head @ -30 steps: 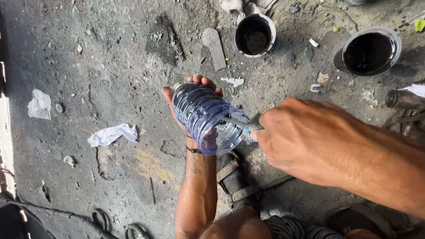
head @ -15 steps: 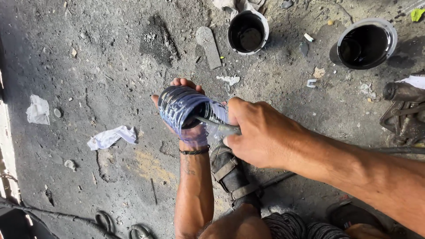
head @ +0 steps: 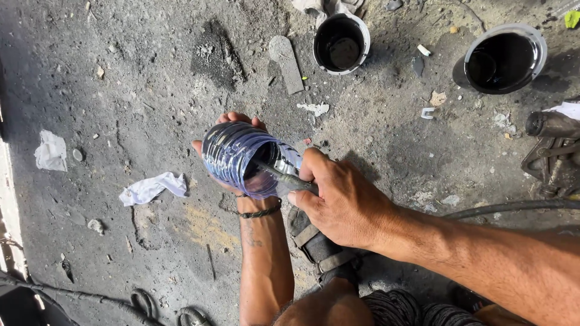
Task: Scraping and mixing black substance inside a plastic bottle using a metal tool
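At frame centre, the left hand (head: 232, 154) cups a ribbed clear plastic bottle (head: 241, 158) from beneath, fingers curled round its far side. From four o'clock, the right hand (head: 347, 202) is clenched on a thin dark blade (head: 279, 175) whose tip sits inside the bottle's cut-open end. On the gritty floor (head: 121, 72), two dark-filled bowls (head: 341, 42) stand at one o'clock, and a crumpled white rag (head: 151, 188) lies at nine.

glossy ribbed plastic bottle (head: 241, 158), rough concrete floor (head: 139, 90)
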